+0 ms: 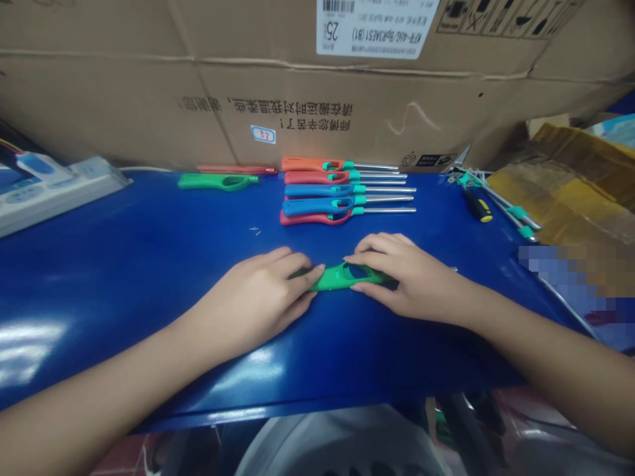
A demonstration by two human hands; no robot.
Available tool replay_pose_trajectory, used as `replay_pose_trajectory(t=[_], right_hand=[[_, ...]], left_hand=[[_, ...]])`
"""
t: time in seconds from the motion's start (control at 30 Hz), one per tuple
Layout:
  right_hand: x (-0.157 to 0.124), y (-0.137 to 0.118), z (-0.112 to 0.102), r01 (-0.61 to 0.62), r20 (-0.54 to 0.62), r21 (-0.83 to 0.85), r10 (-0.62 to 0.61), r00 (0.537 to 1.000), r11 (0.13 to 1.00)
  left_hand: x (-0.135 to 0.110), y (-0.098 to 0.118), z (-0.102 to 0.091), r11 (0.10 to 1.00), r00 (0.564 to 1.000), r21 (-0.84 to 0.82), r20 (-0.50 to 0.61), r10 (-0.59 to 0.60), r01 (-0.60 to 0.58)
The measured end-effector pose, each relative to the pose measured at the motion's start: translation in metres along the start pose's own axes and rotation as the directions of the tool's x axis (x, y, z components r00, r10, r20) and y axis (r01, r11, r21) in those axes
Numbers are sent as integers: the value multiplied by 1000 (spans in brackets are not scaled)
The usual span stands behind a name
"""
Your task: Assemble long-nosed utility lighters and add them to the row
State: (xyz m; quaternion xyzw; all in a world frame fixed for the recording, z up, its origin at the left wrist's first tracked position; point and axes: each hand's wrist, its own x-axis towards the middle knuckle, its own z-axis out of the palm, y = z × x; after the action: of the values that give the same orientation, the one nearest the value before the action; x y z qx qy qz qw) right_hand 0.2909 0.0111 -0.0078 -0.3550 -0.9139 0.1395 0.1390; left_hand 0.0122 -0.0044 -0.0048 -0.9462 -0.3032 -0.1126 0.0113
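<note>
A green lighter handle [333, 277] lies across the middle of the blue table, between both hands. My left hand [278, 287] is closed around its left end, thumb and fingers pressing on it. On the other end, my right hand [397, 271] grips around the trigger loop, fingertips above and thumb below. A metal tip shows just past the right wrist; the rest of the rod is hidden. Farther back sits a stack of long-nosed lighters, among them an orange lighter [312, 164] and a blue lighter [317, 207]. Left of them rests another green handle [213, 182].
A large cardboard box [149, 99] stands along the back edge. At the left is a white power strip [59, 188]. A black-and-yellow screwdriver [479, 206] lies at the right, near metal rods and a taped brown carton [580, 192]. Tiny pins [254, 231] lie behind my left hand.
</note>
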Motion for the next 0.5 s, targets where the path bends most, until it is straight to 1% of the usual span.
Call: replay_pose_trajectory(t=[0.07, 0.13, 0.2, 0.3, 0.37, 0.5], right_hand=[[1, 1, 4, -53, -5, 98, 54, 999, 994], [1, 1, 6, -67, -18, 126, 69, 997, 990], [0, 0, 8, -44, -30, 67, 46, 998, 997], [-1, 1, 9, 42, -23, -98, -45, 999, 994], [-2, 4, 8, 95, -16, -176, -99, 995, 980], [-1, 8, 5, 124, -35, -203, -134, 990, 971]], left_hand=[[0, 2, 0, 1000, 1000, 14, -7, -2, 2], [0, 4, 1, 1000, 1000, 20, -20, -13, 13], [0, 4, 3, 1000, 999, 16, -37, -20, 20], [-1, 2, 6, 1000, 998, -5, -69, -13, 13], [-1, -1, 8, 1000, 996, -30, -90, -5, 2], [-2, -5, 11, 991, 989, -133, -146, -31, 11]])
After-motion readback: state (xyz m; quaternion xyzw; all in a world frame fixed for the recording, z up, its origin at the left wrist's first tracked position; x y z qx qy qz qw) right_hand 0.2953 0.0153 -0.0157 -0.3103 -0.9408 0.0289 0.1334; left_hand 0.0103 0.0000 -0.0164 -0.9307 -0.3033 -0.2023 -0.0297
